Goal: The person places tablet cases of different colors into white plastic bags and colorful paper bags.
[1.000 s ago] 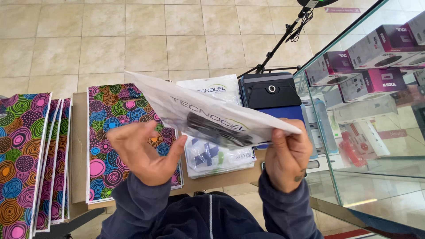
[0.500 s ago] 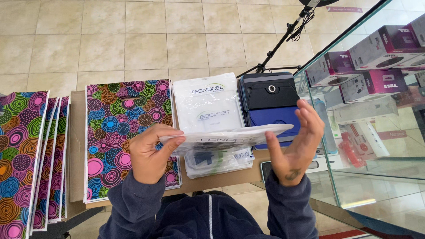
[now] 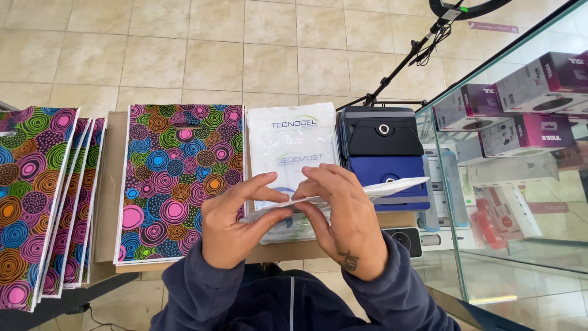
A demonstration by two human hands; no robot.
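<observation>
Both hands hold a flat white plastic bag [image 3: 392, 187] edge-on above the small table. My left hand [image 3: 236, 220] grips its left part with the thumb on top. My right hand [image 3: 340, 217] lies over the middle, fingers pressing down, and the bag's right end sticks out past it. Under the hands lies a stack of white printed bags [image 3: 294, 144]. A stack of bags with colourful circle patterns [image 3: 180, 178] lies just left of my left hand.
A black tablet case [image 3: 383, 132] and a blue one [image 3: 392, 171] lie to the right of the white bags. More circle-patterned bags [image 3: 37, 196] fan out at far left. A glass display case [image 3: 520, 184] with boxed goods stands at right. Tiled floor and a tripod [image 3: 398, 67] lie beyond.
The white bag went from raised and tilted towards me to flat and low over the stack. My right hand moved from its right edge onto its top, close to my left hand.
</observation>
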